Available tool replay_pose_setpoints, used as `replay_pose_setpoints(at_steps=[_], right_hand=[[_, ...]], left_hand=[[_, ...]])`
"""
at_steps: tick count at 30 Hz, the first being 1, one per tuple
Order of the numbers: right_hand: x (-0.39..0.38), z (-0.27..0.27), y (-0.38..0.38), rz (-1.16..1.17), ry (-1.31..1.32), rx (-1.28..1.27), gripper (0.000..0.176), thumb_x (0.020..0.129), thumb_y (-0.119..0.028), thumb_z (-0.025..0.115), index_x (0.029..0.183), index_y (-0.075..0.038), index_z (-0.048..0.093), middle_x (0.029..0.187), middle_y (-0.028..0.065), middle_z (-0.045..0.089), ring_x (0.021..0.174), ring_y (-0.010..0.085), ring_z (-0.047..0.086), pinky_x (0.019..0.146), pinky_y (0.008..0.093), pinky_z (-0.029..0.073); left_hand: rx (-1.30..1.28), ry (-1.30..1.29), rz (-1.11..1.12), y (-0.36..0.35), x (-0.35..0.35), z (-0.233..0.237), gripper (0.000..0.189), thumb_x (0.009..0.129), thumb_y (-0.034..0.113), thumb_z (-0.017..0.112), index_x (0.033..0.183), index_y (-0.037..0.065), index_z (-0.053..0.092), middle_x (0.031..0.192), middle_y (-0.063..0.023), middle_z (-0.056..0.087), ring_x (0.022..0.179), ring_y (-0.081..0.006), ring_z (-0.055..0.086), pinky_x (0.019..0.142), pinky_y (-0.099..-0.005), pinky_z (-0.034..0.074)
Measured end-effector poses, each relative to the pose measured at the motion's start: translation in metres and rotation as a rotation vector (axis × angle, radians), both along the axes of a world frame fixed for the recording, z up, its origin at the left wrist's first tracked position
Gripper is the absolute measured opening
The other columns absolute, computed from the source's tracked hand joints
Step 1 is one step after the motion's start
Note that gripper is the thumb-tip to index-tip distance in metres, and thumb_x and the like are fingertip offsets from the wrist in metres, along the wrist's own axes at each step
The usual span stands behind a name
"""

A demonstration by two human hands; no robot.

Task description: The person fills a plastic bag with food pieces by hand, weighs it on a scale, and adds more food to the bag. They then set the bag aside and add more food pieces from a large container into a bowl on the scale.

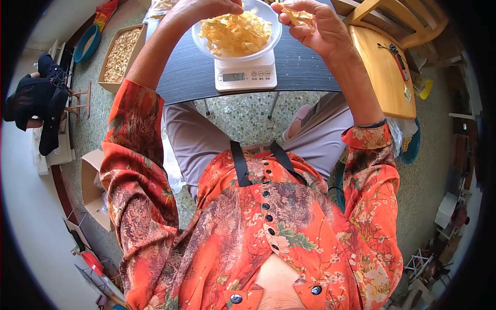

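Note:
A clear plastic bowl (276, 32) heaped with thin, pale-yellow dried flakes (235, 33) sits on a white digital kitchen scale (246, 72). The scale's display seems to read 501. My left hand (214, 7) is over the bowl's far left rim, its fingers pinched together and partly cut off by the top of the view; whatever they hold cannot be made out. To the right of the bowl, my right hand (321, 32) is raised with a few dried flakes (299, 17) between thumb and fingers.
The scale stands near the front edge of a dark table (186, 67). At the left are a cardboard box of dried pieces (123, 54) and a blue basin (87, 44). A wooden chair (374, 72) with tools on its seat stands right. Another person (41, 95) is at far left.

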State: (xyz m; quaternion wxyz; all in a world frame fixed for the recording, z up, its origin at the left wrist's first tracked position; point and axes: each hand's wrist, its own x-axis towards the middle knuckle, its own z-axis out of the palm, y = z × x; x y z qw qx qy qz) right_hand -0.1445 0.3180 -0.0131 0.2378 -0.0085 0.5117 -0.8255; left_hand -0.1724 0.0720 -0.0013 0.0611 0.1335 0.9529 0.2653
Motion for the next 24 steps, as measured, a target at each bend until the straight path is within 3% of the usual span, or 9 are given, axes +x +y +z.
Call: replay_pose_setpoints(at_steps=[3, 9, 11, 13, 15, 16, 19, 24], right_hand=[[0.001, -0.001, 0.0, -0.007, 0.006, 0.038, 0.041, 0.075, -0.009, 0.073, 0.112, -0.008, 0.056, 0.1, 0.0117, 0.066, 0.077, 0.0163, 0.064, 0.062, 0.0245, 0.052], [0.0, -0.003, -0.001, -0.012, -0.02, 0.024, 0.041, 0.074, -0.008, 0.073, 0.111, -0.008, 0.057, 0.099, 0.0124, 0.065, 0.075, 0.0173, 0.065, 0.059, 0.0242, 0.052], [-0.001, -0.006, 0.0, 0.001, -0.035, 0.0, 0.042, 0.073, -0.007, 0.073, 0.111, -0.007, 0.057, 0.098, 0.0128, 0.065, 0.072, 0.018, 0.065, 0.056, 0.0239, 0.052], [-0.001, -0.007, -0.001, -0.004, -0.046, -0.003, 0.042, 0.073, -0.006, 0.074, 0.111, -0.007, 0.057, 0.097, 0.0125, 0.065, 0.072, 0.0184, 0.065, 0.055, 0.0239, 0.052], [-0.002, -0.007, -0.001, -0.008, -0.058, -0.006, 0.042, 0.073, -0.006, 0.074, 0.111, -0.007, 0.057, 0.096, 0.0123, 0.065, 0.071, 0.0188, 0.065, 0.055, 0.0239, 0.052], [-0.002, -0.007, -0.002, -0.006, -0.058, -0.008, 0.041, 0.073, -0.006, 0.074, 0.11, -0.007, 0.057, 0.095, 0.012, 0.064, 0.071, 0.0191, 0.065, 0.055, 0.0239, 0.052], [0.001, -0.005, -0.004, -0.007, -0.048, -0.009, 0.04, 0.073, -0.007, 0.074, 0.11, -0.008, 0.058, 0.095, 0.0117, 0.064, 0.07, 0.0198, 0.066, 0.055, 0.0238, 0.052], [-0.001, -0.008, -0.004, 0.007, -0.043, -0.027, 0.04, 0.072, -0.007, 0.074, 0.109, -0.008, 0.058, 0.095, 0.0116, 0.064, 0.07, 0.0206, 0.067, 0.054, 0.0238, 0.052]], left_hand=[[0.016, 0.013, 0.011, 0.0, 0.002, -0.001, 0.021, 0.075, 0.018, 0.071, 0.089, 0.003, 0.074, 0.077, -0.0094, 0.07, 0.071, -0.0174, 0.064, 0.063, -0.0334, 0.05], [-0.239, 0.194, 0.137, 0.025, 0.06, 0.065, 0.02, 0.079, 0.02, 0.069, 0.094, 0.008, 0.075, 0.08, -0.0079, 0.071, 0.077, -0.0156, 0.067, 0.071, -0.0293, 0.052], [-0.051, 0.146, 0.2, 0.02, 0.064, 0.067, 0.02, 0.081, 0.023, 0.069, 0.094, 0.01, 0.075, 0.081, -0.0061, 0.072, 0.08, -0.0148, 0.068, 0.074, -0.0273, 0.052], [0.054, 0.193, 0.203, 0.01, 0.055, 0.054, 0.018, 0.082, 0.021, 0.069, 0.092, 0.007, 0.074, 0.078, -0.0045, 0.071, 0.076, -0.0128, 0.066, 0.07, -0.0267, 0.051], [0.315, 0.115, 0.185, 0.002, 0.046, 0.05, 0.013, 0.084, 0.016, 0.069, 0.089, 0.005, 0.073, 0.073, -0.0023, 0.068, 0.069, -0.0094, 0.063, 0.063, -0.025, 0.049], [0.359, 0.127, 0.173, -0.001, 0.047, 0.049, 0.009, 0.085, 0.012, 0.068, 0.085, 0.003, 0.071, 0.068, -0.0006, 0.065, 0.061, -0.0067, 0.058, 0.056, -0.023, 0.045], [0.49, 0.089, 0.017, -0.011, 0.04, 0.045, 0.011, 0.085, 0.013, 0.069, 0.082, 0.003, 0.07, 0.066, -0.0002, 0.063, 0.057, -0.0061, 0.055, 0.051, -0.0219, 0.043], [0.506, 0.069, 0.01, -0.015, 0.042, 0.044, 0.011, 0.086, 0.014, 0.069, 0.081, 0.004, 0.069, 0.066, 0.0005, 0.063, 0.055, -0.005, 0.053, 0.05, -0.0206, 0.04]])
